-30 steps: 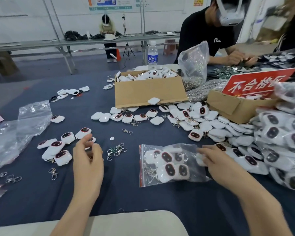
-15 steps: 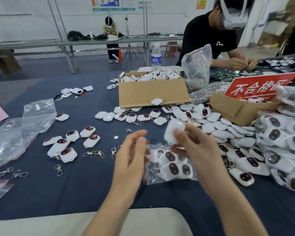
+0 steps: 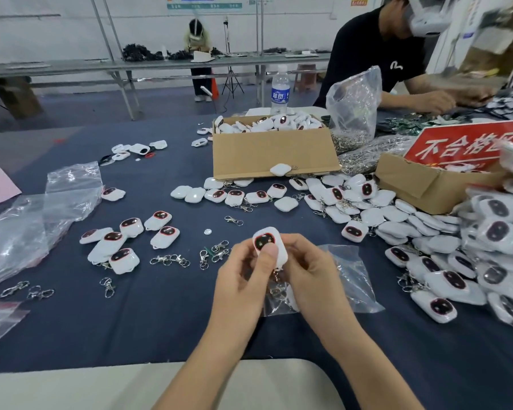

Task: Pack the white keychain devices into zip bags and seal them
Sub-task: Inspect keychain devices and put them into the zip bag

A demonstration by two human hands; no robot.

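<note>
Head view: tabletop (image 3: 160,321) covered in dark blue cloth. Brown cardboard box (image 3: 273,155) at the back, heaped with glossy white devices. Clear crinkly zip bag (image 3: 356,279) lies flat beneath the hands. Left hand (image 3: 240,285) and right hand (image 3: 311,276) both pinch one rounded white keychain device (image 3: 268,242), dark oval window up, just above the bag. Its metal clasp (image 3: 276,275) dangles below.
</note>
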